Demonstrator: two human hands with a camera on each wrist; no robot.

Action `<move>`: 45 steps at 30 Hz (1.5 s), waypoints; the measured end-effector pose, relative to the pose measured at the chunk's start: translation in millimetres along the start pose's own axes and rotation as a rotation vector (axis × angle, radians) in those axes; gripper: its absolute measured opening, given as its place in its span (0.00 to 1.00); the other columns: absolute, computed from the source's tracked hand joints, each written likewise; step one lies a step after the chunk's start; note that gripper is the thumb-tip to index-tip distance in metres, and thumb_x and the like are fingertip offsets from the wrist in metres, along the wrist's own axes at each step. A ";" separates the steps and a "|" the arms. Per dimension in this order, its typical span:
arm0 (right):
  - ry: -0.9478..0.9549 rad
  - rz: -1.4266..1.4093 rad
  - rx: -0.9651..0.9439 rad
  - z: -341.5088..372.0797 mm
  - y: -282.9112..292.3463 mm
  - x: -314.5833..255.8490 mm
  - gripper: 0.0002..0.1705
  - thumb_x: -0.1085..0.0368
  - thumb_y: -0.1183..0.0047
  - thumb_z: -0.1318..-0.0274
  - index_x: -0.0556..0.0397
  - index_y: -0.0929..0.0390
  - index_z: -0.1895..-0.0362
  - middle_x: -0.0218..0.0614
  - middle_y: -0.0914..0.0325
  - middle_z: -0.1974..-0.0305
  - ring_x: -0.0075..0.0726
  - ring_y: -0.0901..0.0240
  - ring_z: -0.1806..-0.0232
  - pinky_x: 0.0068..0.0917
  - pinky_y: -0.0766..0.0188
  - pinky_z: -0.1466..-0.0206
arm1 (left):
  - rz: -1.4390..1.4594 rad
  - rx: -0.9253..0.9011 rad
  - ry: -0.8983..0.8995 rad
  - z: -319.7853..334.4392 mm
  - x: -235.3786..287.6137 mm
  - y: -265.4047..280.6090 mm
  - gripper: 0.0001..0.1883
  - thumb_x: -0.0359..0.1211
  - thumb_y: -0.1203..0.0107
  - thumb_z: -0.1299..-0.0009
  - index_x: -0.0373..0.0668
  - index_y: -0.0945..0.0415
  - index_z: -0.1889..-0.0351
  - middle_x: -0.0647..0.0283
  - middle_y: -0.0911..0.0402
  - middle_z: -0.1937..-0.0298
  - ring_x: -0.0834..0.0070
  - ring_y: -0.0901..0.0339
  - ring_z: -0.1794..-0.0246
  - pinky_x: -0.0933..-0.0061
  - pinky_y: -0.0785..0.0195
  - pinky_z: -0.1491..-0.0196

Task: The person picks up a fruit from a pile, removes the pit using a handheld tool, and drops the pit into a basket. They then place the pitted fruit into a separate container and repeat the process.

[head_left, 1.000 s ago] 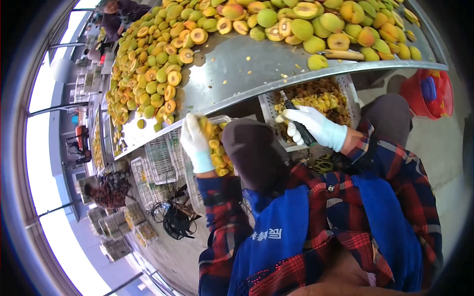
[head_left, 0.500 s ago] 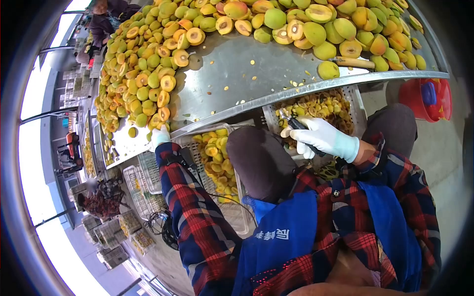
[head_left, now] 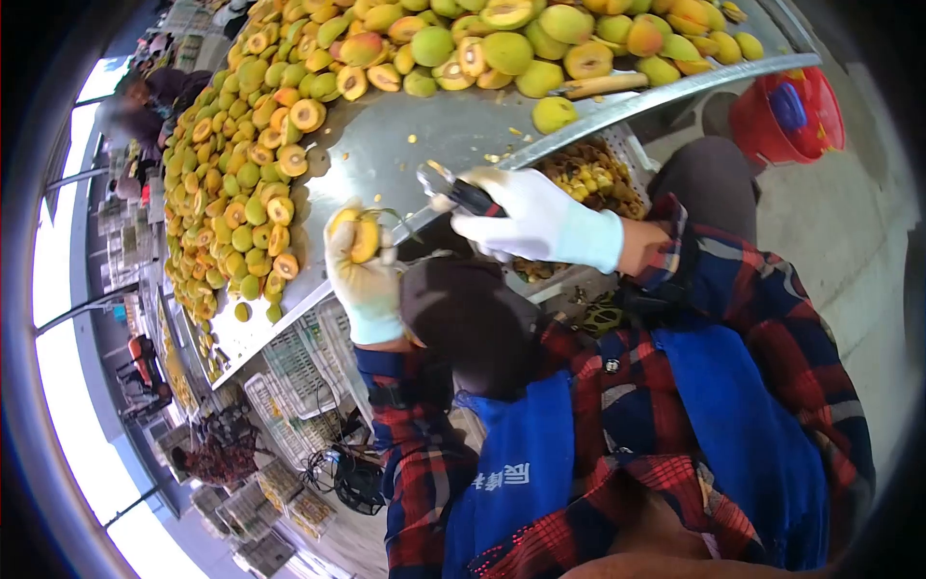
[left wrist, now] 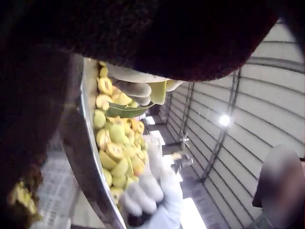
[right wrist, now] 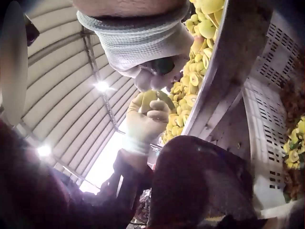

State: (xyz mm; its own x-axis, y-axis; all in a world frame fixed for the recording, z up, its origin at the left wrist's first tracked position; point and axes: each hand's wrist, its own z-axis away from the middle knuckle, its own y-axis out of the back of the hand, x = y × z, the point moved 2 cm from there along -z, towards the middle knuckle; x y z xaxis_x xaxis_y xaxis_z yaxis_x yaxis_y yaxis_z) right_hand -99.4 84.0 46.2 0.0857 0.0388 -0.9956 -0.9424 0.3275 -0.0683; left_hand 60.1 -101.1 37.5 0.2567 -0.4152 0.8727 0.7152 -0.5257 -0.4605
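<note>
In the head view the gloved left hand grips a cut yellow-green fruit above the metal table's front edge. A green leaf sticks out beside that hand in the left wrist view. The gloved right hand holds a black-handled tool, its metal end pointing toward the fruit with a small gap. Seen from the right wrist, the left hand has its fingers curled round the fruit, just below the right hand.
Whole and halved fruits are heaped on the metal table, with a wooden-handled tool near its edge. Below stands a crate of fruit pieces. A red bucket is at the right; other people sit at the left.
The left hand reached to the heap at the table's edge, then came back with a fruit. The right hand has moved left and up with its tool, close to the left hand.
</note>
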 end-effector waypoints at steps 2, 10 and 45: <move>0.098 0.109 0.096 -3.8 5.7 -4.2 0.22 0.51 0.48 0.41 0.59 0.27 0.56 0.43 0.23 0.80 0.38 0.23 0.81 0.33 0.26 0.75 | 0.072 -0.274 0.059 13.6 -19.4 -38.2 0.18 0.36 0.52 0.28 0.36 0.28 0.45 0.52 0.22 0.52 0.67 0.25 0.59 0.76 0.29 0.64; 0.213 0.595 0.298 -6.3 21.3 25.4 0.25 0.45 0.47 0.45 0.58 0.26 0.67 0.52 0.22 0.74 0.57 0.22 0.68 0.45 0.26 0.64 | 0.021 -0.143 0.027 29.0 -65.6 -90.0 0.16 0.40 0.55 0.25 0.38 0.30 0.48 0.56 0.23 0.55 0.73 0.25 0.75 0.79 0.34 0.78; 0.046 0.919 -0.037 5.8 27.3 34.8 0.18 0.52 0.48 0.43 0.54 0.26 0.60 0.47 0.21 0.71 0.56 0.21 0.66 0.45 0.25 0.63 | -0.510 -0.040 -0.163 6.1 -86.9 -81.8 0.33 0.54 0.73 0.20 0.33 0.26 0.51 0.59 0.20 0.68 0.80 0.30 0.82 0.85 0.40 0.82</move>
State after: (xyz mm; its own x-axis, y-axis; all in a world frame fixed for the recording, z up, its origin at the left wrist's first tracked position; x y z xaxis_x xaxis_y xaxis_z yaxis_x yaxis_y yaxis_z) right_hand -120.3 99.7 10.1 -0.7141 0.2306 -0.6610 -0.6433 0.1562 0.7495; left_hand -16.7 -17.5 0.3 -0.0165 0.0193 0.9997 0.7512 -0.6596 0.0252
